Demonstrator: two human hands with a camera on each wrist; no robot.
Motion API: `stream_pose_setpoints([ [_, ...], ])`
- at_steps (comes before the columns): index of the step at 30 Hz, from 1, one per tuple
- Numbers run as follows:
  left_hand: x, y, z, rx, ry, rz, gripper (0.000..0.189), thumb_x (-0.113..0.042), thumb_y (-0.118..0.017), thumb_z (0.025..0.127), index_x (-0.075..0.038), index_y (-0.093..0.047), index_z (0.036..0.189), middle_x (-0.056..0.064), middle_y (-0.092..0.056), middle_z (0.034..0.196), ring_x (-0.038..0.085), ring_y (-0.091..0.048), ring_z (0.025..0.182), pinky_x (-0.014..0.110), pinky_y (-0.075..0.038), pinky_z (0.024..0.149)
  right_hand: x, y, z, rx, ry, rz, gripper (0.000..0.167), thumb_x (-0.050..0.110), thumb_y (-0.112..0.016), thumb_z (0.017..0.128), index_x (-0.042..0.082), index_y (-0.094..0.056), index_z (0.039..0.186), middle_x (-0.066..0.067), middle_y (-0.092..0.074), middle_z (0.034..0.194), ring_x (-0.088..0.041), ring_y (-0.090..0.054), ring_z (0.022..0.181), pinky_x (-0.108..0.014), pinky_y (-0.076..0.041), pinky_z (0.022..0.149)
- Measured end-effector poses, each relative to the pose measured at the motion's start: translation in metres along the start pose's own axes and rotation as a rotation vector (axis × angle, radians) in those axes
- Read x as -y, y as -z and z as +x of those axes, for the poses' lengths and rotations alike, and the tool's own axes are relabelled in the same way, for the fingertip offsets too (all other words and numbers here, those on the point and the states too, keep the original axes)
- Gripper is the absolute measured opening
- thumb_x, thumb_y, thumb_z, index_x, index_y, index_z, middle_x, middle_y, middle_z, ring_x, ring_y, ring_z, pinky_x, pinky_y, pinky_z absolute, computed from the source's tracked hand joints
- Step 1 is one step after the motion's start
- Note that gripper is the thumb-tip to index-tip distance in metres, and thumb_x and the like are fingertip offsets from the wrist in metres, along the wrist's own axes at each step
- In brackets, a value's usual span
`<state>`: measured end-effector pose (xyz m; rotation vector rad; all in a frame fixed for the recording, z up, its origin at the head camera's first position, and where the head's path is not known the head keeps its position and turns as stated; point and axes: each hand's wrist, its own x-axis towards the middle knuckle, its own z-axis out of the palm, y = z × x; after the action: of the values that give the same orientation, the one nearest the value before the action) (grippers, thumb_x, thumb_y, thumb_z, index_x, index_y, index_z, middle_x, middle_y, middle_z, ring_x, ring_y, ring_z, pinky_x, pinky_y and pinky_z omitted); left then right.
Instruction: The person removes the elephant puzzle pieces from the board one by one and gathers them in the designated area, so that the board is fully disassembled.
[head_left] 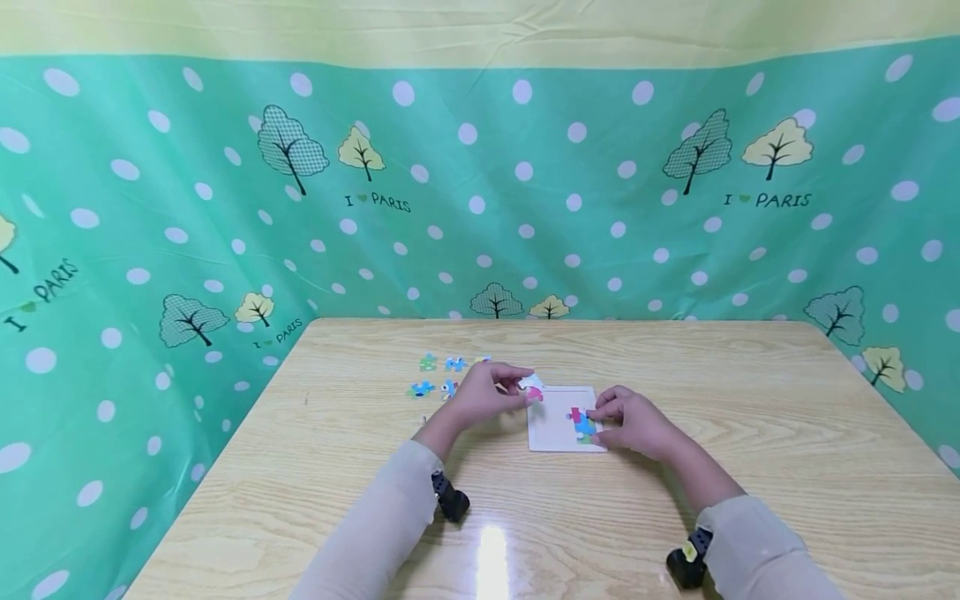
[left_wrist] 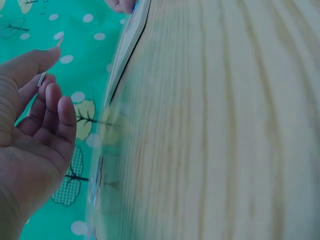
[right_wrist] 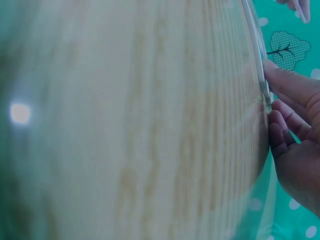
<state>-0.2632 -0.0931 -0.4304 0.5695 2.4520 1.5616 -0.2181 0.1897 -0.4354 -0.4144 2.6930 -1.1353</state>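
Observation:
My left hand (head_left: 491,392) pinches a white-and-pink jigsaw piece (head_left: 533,387) between thumb and fingertips, raised over the left side of a white puzzle tray (head_left: 551,425). In the left wrist view the piece (left_wrist: 42,79) shows edge-on, a thin sliver. My right hand (head_left: 633,423) holds the tray's right edge, thumb near the front corner and fingertips over the joined pieces (head_left: 583,425), which are red, blue and green and partly hidden by those fingers. The right wrist view shows the thumb (right_wrist: 290,82) against the tray edge, the other fingers curled beside it.
Loose jigsaw pieces lie left of the tray, among them a green one (head_left: 427,362), a blue-and-white one (head_left: 455,364) and a blue one (head_left: 422,389). Others are partly covered by my left hand. A green dotted curtain (head_left: 525,200) hangs behind the wooden table (head_left: 337,467).

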Motion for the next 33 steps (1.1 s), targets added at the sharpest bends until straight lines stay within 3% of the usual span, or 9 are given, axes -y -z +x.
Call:
stream_pose_setpoints([
  [16, 0.011, 0.030, -0.018, -0.022, 0.013, 0.007, 0.042, -0.006, -0.084, 0.085, -0.005, -0.074, 0.125, 0.004, -0.068, 0.092, 0.016, -0.062, 0.087, 0.025, -0.056, 0.073, -0.003, -0.001, 0.001, -0.004, 0.005, -0.004, 0.041, 0.011, -0.088, 0.083, -0.004, -0.075, 0.119, -0.011, -0.059, 0.119, -0.032, -0.054, 0.111, -0.051, -0.048, 0.101],
  [26, 0.019, 0.043, -0.028, 0.017, -0.010, 0.054, 0.042, -0.005, -0.085, 0.083, -0.001, -0.073, 0.123, 0.003, -0.068, 0.092, 0.017, -0.063, 0.088, 0.030, -0.059, 0.079, -0.002, -0.001, 0.002, -0.004, -0.017, -0.001, 0.041, 0.011, -0.087, 0.084, -0.003, -0.075, 0.120, -0.011, -0.059, 0.120, -0.033, -0.053, 0.113, -0.050, -0.048, 0.101],
  [33, 0.020, 0.051, -0.035, 0.084, 0.033, 0.076, 0.041, -0.004, -0.085, 0.082, -0.001, -0.074, 0.121, 0.002, -0.070, 0.092, 0.015, -0.064, 0.085, 0.029, -0.057, 0.078, -0.002, -0.001, 0.001, 0.000, -0.022, -0.002, 0.041, 0.011, -0.087, 0.084, -0.003, -0.075, 0.120, -0.012, -0.058, 0.120, -0.033, -0.053, 0.112, -0.049, -0.048, 0.100],
])
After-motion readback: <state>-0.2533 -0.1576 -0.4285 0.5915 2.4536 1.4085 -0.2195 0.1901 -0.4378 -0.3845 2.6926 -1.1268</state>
